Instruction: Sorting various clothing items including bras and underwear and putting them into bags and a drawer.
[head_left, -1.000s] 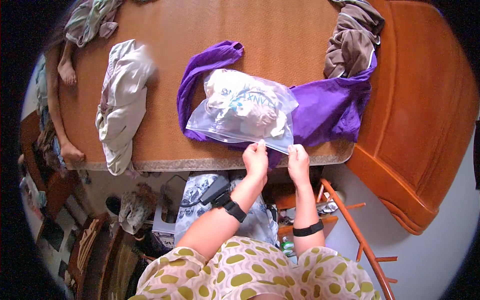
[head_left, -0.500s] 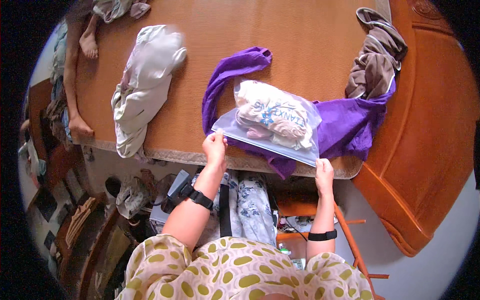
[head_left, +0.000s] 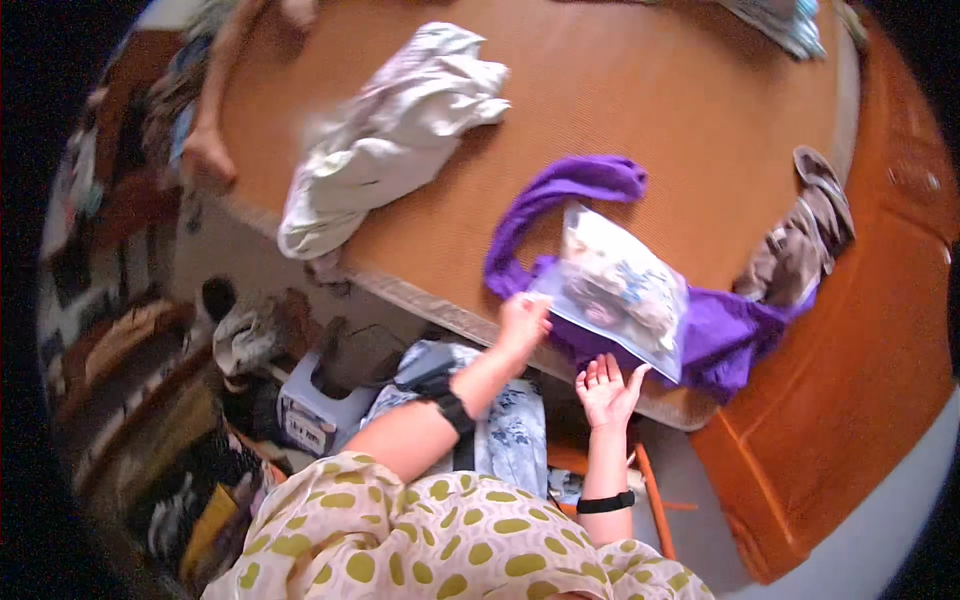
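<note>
1. the right hand (head_left: 608, 395) is spread, palm up, gripping nothing, its thumb near the bag's closest corner; i think that corner could skew if only one side gets pulled.
2. the left hand (head_left: 525, 325) has curled fingers at the opposite near corner; blur means i cannot tell whether they pinch it, and a weak hold could slip.
3. the bed's edge (head_left: 425, 302) runs under the hands, so a hard tug toward me could drag things over.
4. the bag (head_left: 625, 285) of pale clothes lies just beyond the right hand; its bulging load could strain the near edge.
5. beneath it, the purple cloth (head_left: 730, 330) could snag and bunch.
6. well right of both hands, the brown cloth (head_left: 795, 255) meets the purple one and could get dragged along.
</note>
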